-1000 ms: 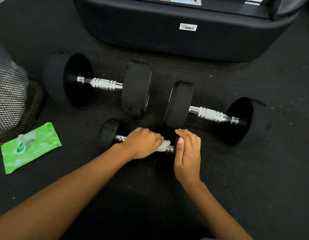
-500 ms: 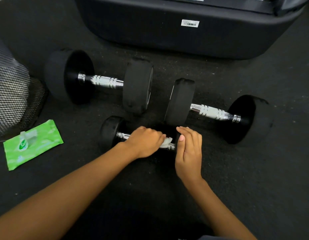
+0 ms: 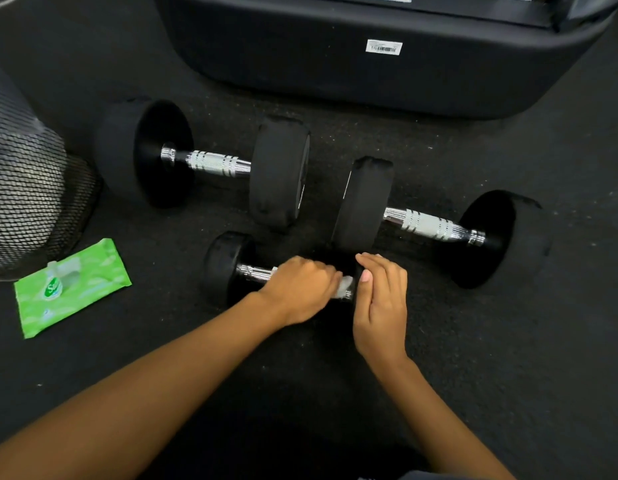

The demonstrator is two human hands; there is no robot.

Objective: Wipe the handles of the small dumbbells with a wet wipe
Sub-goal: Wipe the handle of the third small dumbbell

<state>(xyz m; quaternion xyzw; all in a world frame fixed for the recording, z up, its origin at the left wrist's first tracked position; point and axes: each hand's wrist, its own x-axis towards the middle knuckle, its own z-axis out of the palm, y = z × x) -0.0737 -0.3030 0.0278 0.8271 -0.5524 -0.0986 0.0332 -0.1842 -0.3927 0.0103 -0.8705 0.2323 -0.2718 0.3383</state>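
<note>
The small dumbbell (image 3: 227,268) lies on the dark floor (image 3: 515,348) at the centre of the frame, lengthwise left to right. Only its left head and a short stretch of chrome handle (image 3: 253,271) are uncovered.

The left forearm comes in from the lower left corner, running diagonally up to the left hand (image 3: 300,292). This hand sits knuckles-up on the handle, fingers curled down over it and clamping the wet wipe (image 3: 345,284), a white fold of which shows just past the fingertips.

The right forearm rises from the bottom edge, right of centre. The right hand (image 3: 382,299) lies over the dumbbell's right end, hiding that head. Its fingers are nearly straight and close together, pointing toward the top of the frame, with the thumb alongside the wipe. It grips nothing visible.

Above the hands lie two bigger dumbbells: the left large dumbbell (image 3: 214,164) and the right large dumbbell (image 3: 425,225), the latter's near head just beside the right fingertips. A green pack of wipes (image 3: 72,289) lies at the lower left, next to a mesh bin (image 3: 27,188). A black machine base (image 3: 335,74) spans the top.
</note>
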